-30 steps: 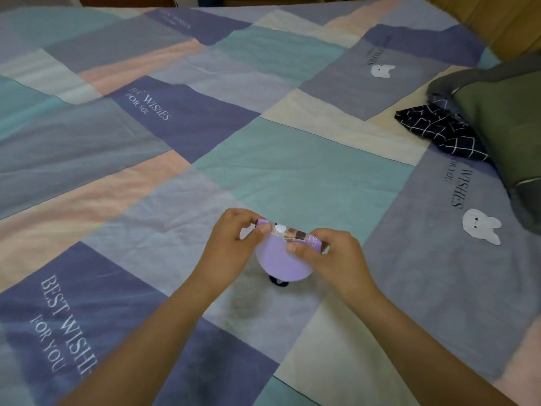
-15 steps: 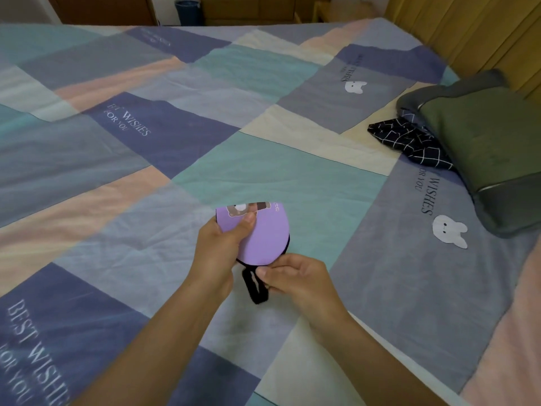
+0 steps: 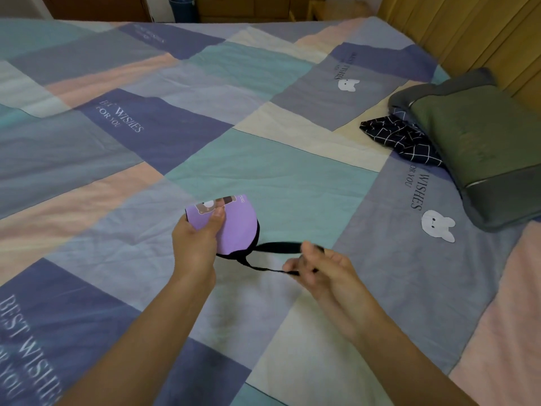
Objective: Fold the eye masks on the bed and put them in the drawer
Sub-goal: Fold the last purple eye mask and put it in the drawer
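A purple eye mask point(image 3: 238, 227), folded in half with a small bear print at its top edge, is held above the patchwork bedspread point(image 3: 263, 165). My left hand point(image 3: 196, 244) grips its left side, thumb pressed on the front. The mask's black elastic strap point(image 3: 278, 248) runs out to the right. My right hand point(image 3: 319, 265) pinches the strap's far end and holds it stretched taut. The right hand is motion-blurred. No drawer is in view.
A grey-green pillow point(image 3: 474, 148) lies at the right edge of the bed, with a dark checked cloth point(image 3: 401, 139) tucked beside it. A wooden wall point(image 3: 468, 30) rises behind the pillow. Wooden furniture and a blue bin point(image 3: 181, 7) stand beyond the far end of the bed.
My left hand has lifted the folded mask off the bed. My right hand has let go of the mask's edge, taken the black strap and pulled it out to the right.
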Available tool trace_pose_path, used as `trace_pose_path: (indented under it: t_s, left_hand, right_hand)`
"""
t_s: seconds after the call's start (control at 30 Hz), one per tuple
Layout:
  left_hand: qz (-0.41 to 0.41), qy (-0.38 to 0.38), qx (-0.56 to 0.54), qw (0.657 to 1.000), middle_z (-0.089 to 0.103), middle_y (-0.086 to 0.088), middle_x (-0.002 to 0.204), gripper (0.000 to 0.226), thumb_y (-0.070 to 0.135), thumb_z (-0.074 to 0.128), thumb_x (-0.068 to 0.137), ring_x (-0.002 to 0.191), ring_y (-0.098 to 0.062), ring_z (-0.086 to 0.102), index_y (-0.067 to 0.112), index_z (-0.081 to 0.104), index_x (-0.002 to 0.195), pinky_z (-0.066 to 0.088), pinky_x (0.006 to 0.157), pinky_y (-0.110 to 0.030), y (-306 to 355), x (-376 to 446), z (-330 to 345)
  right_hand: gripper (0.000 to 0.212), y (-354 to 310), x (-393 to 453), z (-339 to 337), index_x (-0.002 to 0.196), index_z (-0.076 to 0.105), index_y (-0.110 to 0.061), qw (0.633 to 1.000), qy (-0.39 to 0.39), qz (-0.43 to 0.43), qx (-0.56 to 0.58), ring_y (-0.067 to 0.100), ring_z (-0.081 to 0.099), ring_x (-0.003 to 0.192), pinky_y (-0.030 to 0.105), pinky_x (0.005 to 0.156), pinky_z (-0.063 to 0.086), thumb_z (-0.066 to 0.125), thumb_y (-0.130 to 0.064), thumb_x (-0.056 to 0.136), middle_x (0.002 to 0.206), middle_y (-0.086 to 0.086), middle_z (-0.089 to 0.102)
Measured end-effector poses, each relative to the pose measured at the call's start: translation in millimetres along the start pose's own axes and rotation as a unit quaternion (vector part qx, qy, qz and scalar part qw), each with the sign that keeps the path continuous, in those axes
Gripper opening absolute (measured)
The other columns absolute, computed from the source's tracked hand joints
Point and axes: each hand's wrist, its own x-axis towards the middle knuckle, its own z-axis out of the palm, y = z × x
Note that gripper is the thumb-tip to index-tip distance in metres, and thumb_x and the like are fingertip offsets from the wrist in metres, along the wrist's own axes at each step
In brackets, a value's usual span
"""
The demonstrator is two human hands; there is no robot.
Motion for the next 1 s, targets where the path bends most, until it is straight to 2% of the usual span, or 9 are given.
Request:
trace_pose_path:
  t_s: [0.1,0.17,0.37,0.57,0.67,0.73,0.87,0.93,1.0]
  left_hand:
    - [-0.005,0.009,0.001,1.0,0.066,-0.006,0.106,0.03,0.017,0.066,0.087,0.097,-0.024,0.064,0.01,0.061,0.115,0.052,0.086,-0.039,-7,-6,-1]
    - [-0.005,0.017,-0.002,1.0,0.066,-0.006,0.107,0.028,0.016,0.066,0.087,0.099,-0.025,0.064,0.01,0.061,0.114,0.052,0.089,-0.041,-11,-9,-1]
    - [0.023,0.07,-0.06,0.995,0.066,-0.008,0.118,0.033,0.018,0.066,0.088,0.109,-0.024,0.063,0.006,0.059,0.118,0.052,0.094,-0.041,-4,-3,-7]
    - [0.046,0.013,-0.099,0.994,0.067,-0.004,0.116,0.023,0.018,0.06,0.092,0.107,-0.019,0.065,0.013,0.065,0.114,0.054,0.088,-0.034,2,-10,-4]
    - [0.039,0.016,-0.123,0.992,0.067,-0.002,0.115,0.024,0.018,0.06,0.092,0.105,-0.017,0.064,0.012,0.064,0.115,0.054,0.089,-0.034,0,-16,0]
    - [0.024,0.022,-0.129,0.991,0.066,-0.004,0.117,0.034,0.019,0.06,0.091,0.106,-0.017,0.064,0.006,0.059,0.123,0.056,0.086,-0.032,-3,-18,1]
    - [0.02,0.053,-0.126,0.99,0.067,0.002,0.104,0.03,0.018,0.061,0.091,0.095,-0.013,0.066,0.007,0.06,0.119,0.057,0.077,-0.026,-6,-15,-2]
    - [0.015,0.063,-0.124,0.99,0.067,0.003,0.102,0.025,0.016,0.061,0.091,0.093,-0.012,0.065,0.011,0.062,0.115,0.056,0.074,-0.024,-8,-12,-5]
    - [0.005,0.064,-0.108,0.992,0.066,-0.001,0.108,0.026,0.017,0.063,0.09,0.097,-0.016,0.065,0.01,0.061,0.115,0.056,0.079,-0.029,-13,-11,-7]
  right_hand:
    - [0.027,-3,3,-2,0.057,0.052,-0.017,0.975,0.058,0.006,0.215,0.015,0.062,0.065,0.039,0.095,0.047,0.07,-0.033,0.07,0.051,-0.003,0.042]
    - [0.018,-3,6,-4,0.061,0.057,-0.02,0.968,0.094,0.037,0.229,0.011,0.061,0.064,0.037,0.094,0.045,0.068,-0.028,0.073,0.055,-0.005,0.049]
    - [0.008,14,9,-16,0.072,0.071,-0.005,0.97,0.16,0.07,-0.168,0.008,0.054,0.046,0.015,0.054,0.046,0.078,-0.003,0.071,0.055,0.003,0.058]
    - [0.022,27,10,-28,0.054,0.066,-0.012,0.917,0.236,0.032,-0.32,0.011,0.045,0.046,0.024,0.053,0.036,0.084,-0.018,0.066,0.049,0.0,0.054]
    - [0.01,23,10,-24,0.077,0.072,-0.015,0.923,0.344,0.005,-0.176,0.011,0.053,0.054,0.025,0.053,0.043,0.067,-0.01,0.083,0.062,0.001,0.061]
    - [0.02,19,10,-21,0.088,0.07,-0.014,0.933,0.353,0.037,-0.056,0.011,0.059,0.068,0.03,0.062,0.051,0.053,-0.004,0.09,0.075,0.0,0.063]
    - [0.015,21,5,-21,0.064,0.06,-0.012,0.973,0.173,0.063,0.139,0.022,0.062,0.096,0.042,0.091,0.05,0.06,-0.01,0.078,0.079,0.005,0.066]
    - [0.026,21,0,-22,0.056,0.051,-0.014,0.961,0.108,0.042,0.253,0.022,0.064,0.091,0.041,0.092,0.049,0.075,-0.021,0.053,0.068,0.003,0.061]
    - [0.03,20,-4,-22,0.058,0.05,-0.016,0.939,0.084,0.027,0.333,0.019,0.065,0.077,0.039,0.089,0.048,0.077,-0.024,0.047,0.061,-0.001,0.055]
